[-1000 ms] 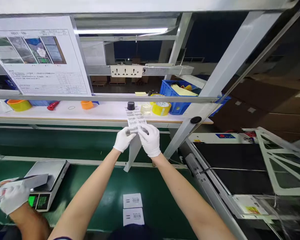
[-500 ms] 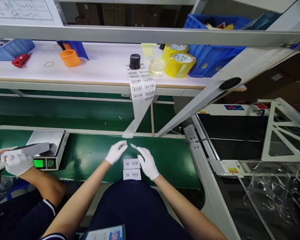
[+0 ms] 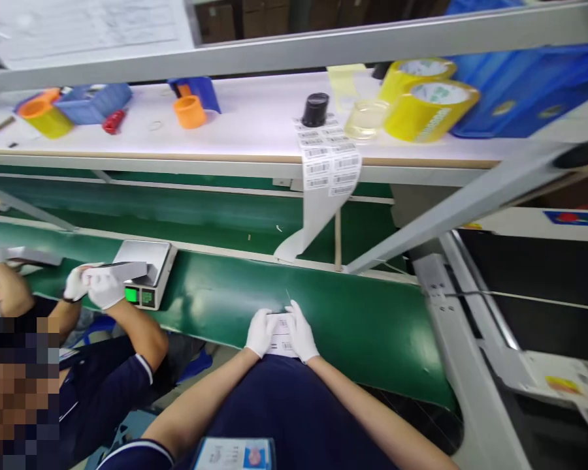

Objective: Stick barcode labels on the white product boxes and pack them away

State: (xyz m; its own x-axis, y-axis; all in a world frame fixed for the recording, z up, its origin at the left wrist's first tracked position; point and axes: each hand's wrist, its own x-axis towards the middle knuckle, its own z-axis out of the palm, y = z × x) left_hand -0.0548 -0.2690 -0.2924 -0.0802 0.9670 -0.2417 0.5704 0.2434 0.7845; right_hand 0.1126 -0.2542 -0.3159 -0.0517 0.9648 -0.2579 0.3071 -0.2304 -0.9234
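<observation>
My left hand [image 3: 260, 331] and my right hand [image 3: 301, 329], both in white gloves, rest on the near edge of the green conveyor belt [image 3: 372, 320]. Between them lie white barcode labels [image 3: 281, 335]; the fingers of both hands press down on the labels' sides. A strip of barcode labels [image 3: 329, 166] hangs from the white shelf [image 3: 245, 134] above the belt, its blank tail curling down to the belt's far edge.
A co-worker's gloved hands [image 3: 98, 284] hold a flat grey box at a small scale [image 3: 144, 267] on the left. On the shelf stand yellow tape rolls [image 3: 431, 98], a black cap [image 3: 315, 108], an orange cup [image 3: 189, 111] and blue bins [image 3: 529, 85]. A metal frame post [image 3: 451, 209] slants on the right.
My hands came down from the hanging label strip to the belt's near edge and closed in on the labels lying there. The view tilted down and left.
</observation>
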